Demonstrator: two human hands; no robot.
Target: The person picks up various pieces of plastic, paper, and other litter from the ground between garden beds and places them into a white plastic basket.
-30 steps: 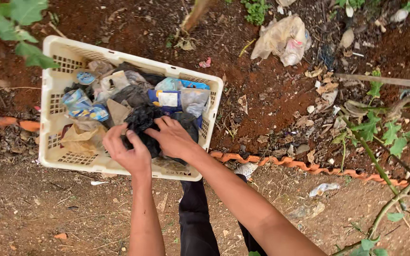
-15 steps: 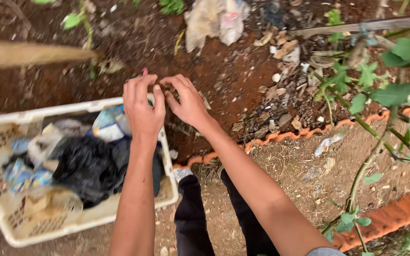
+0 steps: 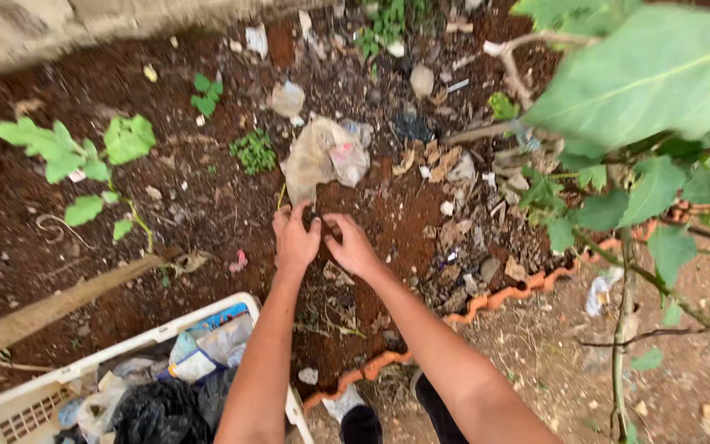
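- The left hand (image 3: 296, 240) and right hand (image 3: 350, 245) reach side by side over red-brown soil, fingers loosely curled; I cannot tell whether either grips anything.
- A crumpled, dirty, translucent plastic bag (image 3: 322, 156) lies on the ground just beyond the 2 hands' fingertips, apart from them.
- It looks light, limp and probably slippery with dirt; a bunched fold at its near edge seems the best hold.
- A white slatted plastic basket (image 3: 22, 411) of collected wrappers sits near the left forearm.

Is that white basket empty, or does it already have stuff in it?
Not empty. The white basket holds a black bag and crumpled plastic wrappers, piled roughly up to its rim.
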